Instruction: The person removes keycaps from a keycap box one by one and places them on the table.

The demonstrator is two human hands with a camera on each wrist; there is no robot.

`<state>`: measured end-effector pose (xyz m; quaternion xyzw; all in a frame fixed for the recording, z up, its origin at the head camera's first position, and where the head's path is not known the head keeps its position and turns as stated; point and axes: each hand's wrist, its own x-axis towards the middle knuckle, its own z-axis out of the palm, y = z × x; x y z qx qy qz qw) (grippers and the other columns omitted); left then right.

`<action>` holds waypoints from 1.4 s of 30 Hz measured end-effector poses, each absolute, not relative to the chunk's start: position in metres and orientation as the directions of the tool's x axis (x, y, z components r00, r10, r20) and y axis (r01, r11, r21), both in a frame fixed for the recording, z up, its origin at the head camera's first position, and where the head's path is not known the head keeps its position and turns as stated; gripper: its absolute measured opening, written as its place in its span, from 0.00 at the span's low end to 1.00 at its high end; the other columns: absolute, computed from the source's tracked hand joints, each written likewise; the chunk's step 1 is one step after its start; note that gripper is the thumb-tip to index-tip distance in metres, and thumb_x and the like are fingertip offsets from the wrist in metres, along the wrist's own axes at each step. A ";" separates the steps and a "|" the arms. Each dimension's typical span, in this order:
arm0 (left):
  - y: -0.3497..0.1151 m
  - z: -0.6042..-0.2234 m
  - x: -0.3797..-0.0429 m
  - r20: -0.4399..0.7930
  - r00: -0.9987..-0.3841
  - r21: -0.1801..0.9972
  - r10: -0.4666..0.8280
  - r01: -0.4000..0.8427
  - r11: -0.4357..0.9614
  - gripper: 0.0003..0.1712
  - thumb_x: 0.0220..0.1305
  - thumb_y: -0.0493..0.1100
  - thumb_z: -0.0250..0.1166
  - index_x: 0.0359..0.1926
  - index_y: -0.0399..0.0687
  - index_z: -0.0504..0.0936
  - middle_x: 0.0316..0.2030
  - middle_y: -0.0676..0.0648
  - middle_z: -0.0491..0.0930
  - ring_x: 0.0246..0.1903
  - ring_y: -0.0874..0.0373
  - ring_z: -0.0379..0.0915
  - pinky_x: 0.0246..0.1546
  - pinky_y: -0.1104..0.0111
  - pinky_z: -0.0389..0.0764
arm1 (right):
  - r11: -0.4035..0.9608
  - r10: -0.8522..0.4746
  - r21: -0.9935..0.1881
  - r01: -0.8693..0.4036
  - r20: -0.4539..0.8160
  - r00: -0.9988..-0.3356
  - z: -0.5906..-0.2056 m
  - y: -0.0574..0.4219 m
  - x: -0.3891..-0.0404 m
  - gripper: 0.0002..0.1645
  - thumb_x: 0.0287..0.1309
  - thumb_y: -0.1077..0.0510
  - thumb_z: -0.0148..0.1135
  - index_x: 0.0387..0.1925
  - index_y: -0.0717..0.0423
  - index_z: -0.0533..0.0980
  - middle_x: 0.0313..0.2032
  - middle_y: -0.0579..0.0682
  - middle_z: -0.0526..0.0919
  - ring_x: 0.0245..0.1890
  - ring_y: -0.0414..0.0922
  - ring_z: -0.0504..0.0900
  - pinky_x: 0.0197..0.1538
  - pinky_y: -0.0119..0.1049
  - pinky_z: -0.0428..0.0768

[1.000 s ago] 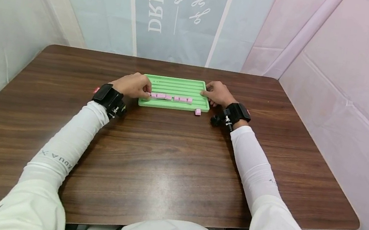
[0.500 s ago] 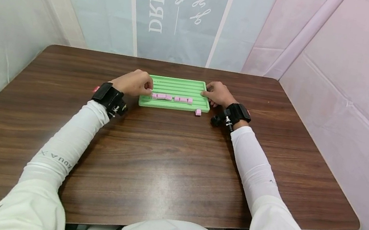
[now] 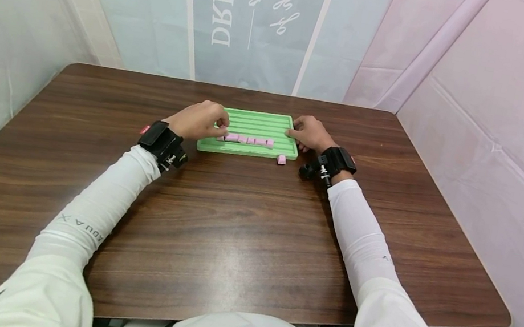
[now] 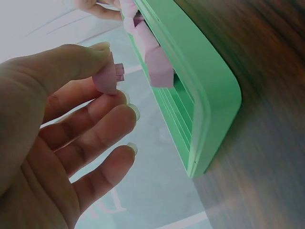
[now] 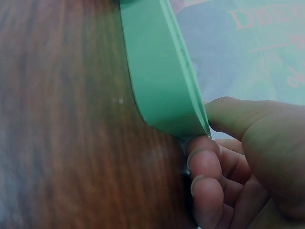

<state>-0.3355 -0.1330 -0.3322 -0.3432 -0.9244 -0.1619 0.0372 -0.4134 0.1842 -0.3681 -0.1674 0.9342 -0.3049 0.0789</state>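
Note:
A green ridged tray (image 3: 248,153) lies near the far side of the table, with a row of pink keycaps (image 3: 259,141) along one of its front grooves. Between thumb and index finger, my left hand (image 3: 199,120) pinches a single pink keycap (image 4: 105,79), its small stem showing in the left wrist view. That hand is over the tray's left part, beside the end of the row. My right hand (image 3: 312,134) grips the tray's right end, thumb over the rim and fingers at the outer side. Another pink keycap (image 3: 281,160) sits on the table at the tray's front right corner.
The brown wood-grain table (image 3: 240,229) reaches toward the person's body. Behind it hangs a pale blue printed curtain (image 3: 252,63), and white sheeting (image 3: 517,131) closes in the right side. Both wrists carry black strapped cameras.
My left hand has shifted right along the tray. The left group of keycaps has slid right, and the gap in the row has closed. The right hand has stayed put.

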 end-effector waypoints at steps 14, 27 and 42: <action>-0.105 -0.337 -0.328 0.225 -0.694 0.237 0.684 0.720 0.653 0.11 0.65 0.43 0.63 0.43 0.40 0.85 0.42 0.43 0.83 0.43 0.52 0.78 0.46 0.59 0.78 | 0.759 -0.364 -0.594 -0.267 -0.047 -0.930 -0.369 0.182 -0.412 0.31 0.65 0.48 0.58 0.62 0.62 0.68 0.24 0.51 0.78 0.20 0.43 0.76 0.25 0.36 0.77; -0.077 -0.346 -0.327 0.213 -0.636 0.225 0.742 0.770 0.596 0.07 0.64 0.41 0.64 0.37 0.44 0.86 0.37 0.46 0.84 0.39 0.55 0.79 0.42 0.62 0.79 | 0.764 -0.360 -0.590 -0.263 -0.051 -0.932 -0.366 0.184 -0.412 0.31 0.65 0.48 0.58 0.63 0.62 0.68 0.24 0.51 0.78 0.20 0.44 0.76 0.25 0.36 0.77; -0.048 -0.345 -0.326 0.185 -0.620 0.222 0.762 0.782 0.582 0.04 0.62 0.43 0.66 0.33 0.47 0.82 0.35 0.49 0.82 0.35 0.57 0.75 0.38 0.64 0.75 | 0.771 -0.356 -0.578 -0.267 -0.044 -0.933 -0.369 0.184 -0.416 0.32 0.64 0.47 0.59 0.62 0.62 0.69 0.22 0.50 0.78 0.18 0.43 0.76 0.24 0.36 0.77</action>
